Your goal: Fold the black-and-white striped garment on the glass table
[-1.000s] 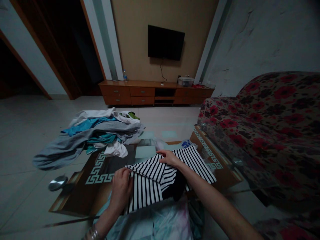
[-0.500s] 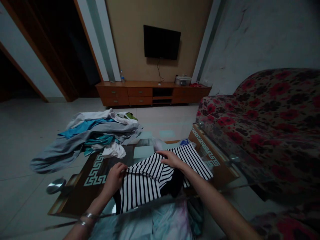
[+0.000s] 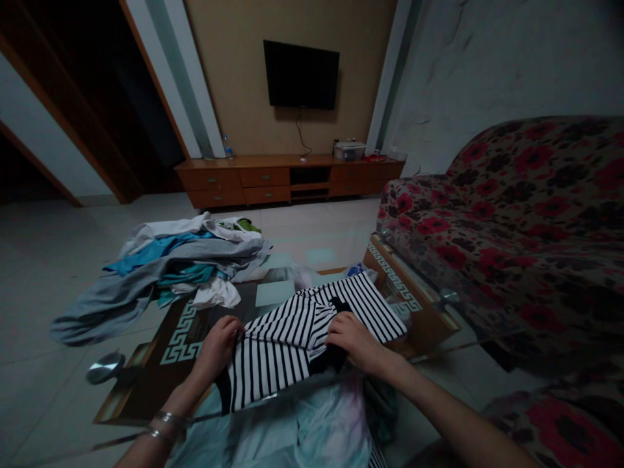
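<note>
A black-and-white striped garment (image 3: pixel 273 364) with black trim lies spread over the glass-topped coffee table (image 3: pixel 146 390). At its left edge, my left hand (image 3: pixel 221 339) is closed, pinching the striped fabric between thumb and fingers. My right hand (image 3: pixel 353 341) grips the black trim near the garment's middle, its fingers curled into the cloth. Part of the black trim is bunched up beyond the right fingers. Below the table's front edge, pale blue and pink tie-dyed cloth (image 3: pixel 331 422) shows close to me.
A heap of clothes (image 3: pixel 185 260) in grey, blue, teal and white sits at the table's far left. A floral sofa (image 3: pixel 511 214) stands on the right. At the far wall are a low wooden cabinet (image 3: pixel 263 179) and a television (image 3: pixel 302 75).
My right hand has drawn back toward me from the striped fabric and now grips the black trim, which is lifted and bunched. My left hand stays at the left edge.
</note>
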Tool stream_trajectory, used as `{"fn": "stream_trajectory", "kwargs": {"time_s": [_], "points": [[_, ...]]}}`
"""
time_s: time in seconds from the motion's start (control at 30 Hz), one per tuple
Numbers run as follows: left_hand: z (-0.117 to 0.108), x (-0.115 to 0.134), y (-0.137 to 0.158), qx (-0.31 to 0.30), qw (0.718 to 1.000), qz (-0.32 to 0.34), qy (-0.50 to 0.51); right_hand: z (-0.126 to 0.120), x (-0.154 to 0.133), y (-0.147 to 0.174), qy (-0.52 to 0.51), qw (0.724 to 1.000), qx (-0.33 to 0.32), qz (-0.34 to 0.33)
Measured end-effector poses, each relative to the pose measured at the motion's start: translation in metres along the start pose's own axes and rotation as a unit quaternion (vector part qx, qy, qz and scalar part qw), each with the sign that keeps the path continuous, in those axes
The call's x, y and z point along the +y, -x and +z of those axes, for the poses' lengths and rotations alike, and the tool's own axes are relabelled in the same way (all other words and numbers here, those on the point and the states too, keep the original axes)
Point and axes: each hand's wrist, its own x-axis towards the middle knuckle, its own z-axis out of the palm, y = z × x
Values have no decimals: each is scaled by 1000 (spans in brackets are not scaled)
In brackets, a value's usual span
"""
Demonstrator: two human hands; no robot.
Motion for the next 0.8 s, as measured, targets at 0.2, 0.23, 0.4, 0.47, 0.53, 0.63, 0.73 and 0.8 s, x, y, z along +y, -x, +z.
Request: {"fn": "stream_trajectory", "kwargs": {"time_s": [0.2, 0.23, 0.4, 0.47, 0.53, 0.63, 0.73, 0.8], "points": [[-3, 4, -1, -22, 998, 41, -52, -7, 12, -1, 39, 998, 50, -15], [-4, 6, -1, -31, 997, 40, -62, -4, 9, 3, 33, 999, 22, -23], [-18, 27, -5, -70, 989, 5, -130, 0, 3, 23, -110, 994, -6, -7], [-21, 42, -8, -57, 987, -3, -150, -8, 12, 24, -174, 983, 49, 40], [-18, 60, -15, -47, 989, 6, -139, -17, 26, 17, -196, 966, 96, 137], [2, 88, -32, -52, 995, 45, -76, -23, 45, -4, -133, 930, 84, 332], [35, 109, -50, -49, 994, 93, -10, -15, 52, -30, -37, 895, 27, 443], [56, 116, -56, -44, 993, 111, 6, -4, 52, -44, -12, 886, 15, 463]]}}
